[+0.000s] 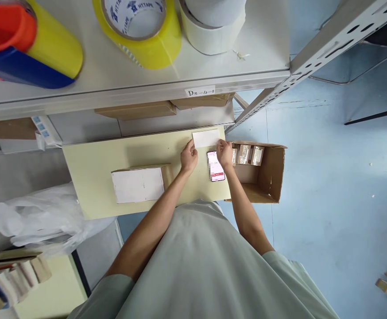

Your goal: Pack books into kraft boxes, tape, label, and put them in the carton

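My left hand (189, 157) and my right hand (225, 153) are at the lower corners of a flat white rectangular card (206, 138) near the right end of a pale yellow table (94, 177). The fingers of both hands are curled in, pinching the card's edges. Just below the card lies a phone (217, 167) with its screen lit, close to my right wrist. To the left of my left forearm is a cardboard box with a white top (137, 185).
An open cardboard box (275, 175) with several small taped packets stands right of the table. A metal shelf (147, 86) bearing tape rolls (153, 48) and a yellow-and-blue tape dispenser (57, 48) spans the top. White plastic bags (44, 217) hang at the left; books (17, 279) sit below.
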The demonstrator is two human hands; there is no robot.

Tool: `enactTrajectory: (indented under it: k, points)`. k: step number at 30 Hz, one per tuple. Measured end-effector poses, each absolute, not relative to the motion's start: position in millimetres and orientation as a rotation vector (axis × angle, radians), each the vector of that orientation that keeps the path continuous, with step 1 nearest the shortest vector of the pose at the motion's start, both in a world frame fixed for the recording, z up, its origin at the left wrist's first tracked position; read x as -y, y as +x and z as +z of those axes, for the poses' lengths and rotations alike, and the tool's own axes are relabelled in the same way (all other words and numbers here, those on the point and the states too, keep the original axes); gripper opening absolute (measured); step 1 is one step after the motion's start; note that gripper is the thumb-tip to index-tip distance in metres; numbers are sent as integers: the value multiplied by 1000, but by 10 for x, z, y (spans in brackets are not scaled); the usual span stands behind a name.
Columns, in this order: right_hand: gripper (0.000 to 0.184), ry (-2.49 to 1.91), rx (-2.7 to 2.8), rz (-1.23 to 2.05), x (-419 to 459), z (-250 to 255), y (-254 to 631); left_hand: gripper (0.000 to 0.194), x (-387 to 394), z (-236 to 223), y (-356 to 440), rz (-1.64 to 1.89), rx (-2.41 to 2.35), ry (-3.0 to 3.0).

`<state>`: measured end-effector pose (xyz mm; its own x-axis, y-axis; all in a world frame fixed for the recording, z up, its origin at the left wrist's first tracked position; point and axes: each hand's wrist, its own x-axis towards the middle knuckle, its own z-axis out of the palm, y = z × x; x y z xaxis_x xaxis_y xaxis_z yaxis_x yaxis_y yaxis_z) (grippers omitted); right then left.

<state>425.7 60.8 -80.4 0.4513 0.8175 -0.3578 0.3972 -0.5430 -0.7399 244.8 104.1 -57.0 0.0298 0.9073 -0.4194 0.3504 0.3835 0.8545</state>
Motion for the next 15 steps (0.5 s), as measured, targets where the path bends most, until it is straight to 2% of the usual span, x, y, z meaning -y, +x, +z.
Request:
enactTrajectory:
  k: [8,15]
  points:
    - [29,-2097,935,855,-642,-620,4216,40,-1173,-456,2518,719,-1620,1099]
    - [35,-2101,912,870,-670,-490,4219,31,-1245,-369,2567,678,-1568,1035]
